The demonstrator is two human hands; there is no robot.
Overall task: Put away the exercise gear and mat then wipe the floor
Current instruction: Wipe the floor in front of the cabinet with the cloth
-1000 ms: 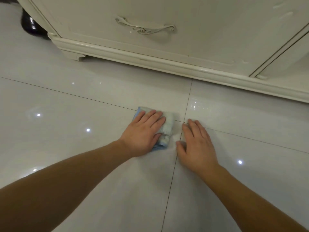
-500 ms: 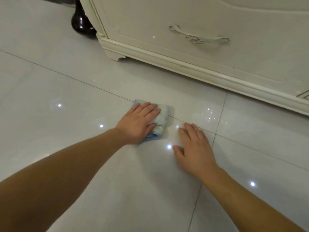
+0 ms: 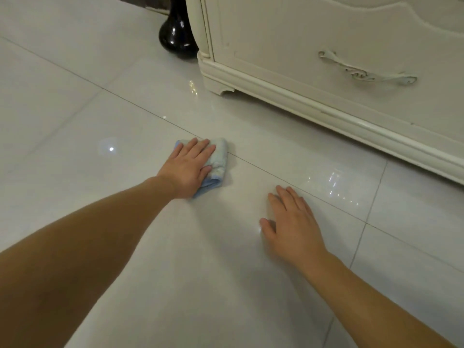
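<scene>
A folded light-blue and white cloth (image 3: 219,160) lies on the glossy white tiled floor (image 3: 75,116). My left hand (image 3: 188,165) presses flat on top of the cloth, fingers pointing away from me, covering most of it. My right hand (image 3: 292,223) rests palm-down on the bare tile to the right and nearer to me, fingers spread, holding nothing. No exercise gear or mat is in view.
A cream cabinet (image 3: 326,71) with a drawer handle (image 3: 366,72) stands along the far right, its moulded base and foot close beyond the cloth. A black glossy vase (image 3: 177,33) stands at its left corner. Open floor stretches to the left.
My left hand has slid the cloth leftward along the tile, away from my right hand. The view has swung left, bringing the cabinet corner and black vase further into view.
</scene>
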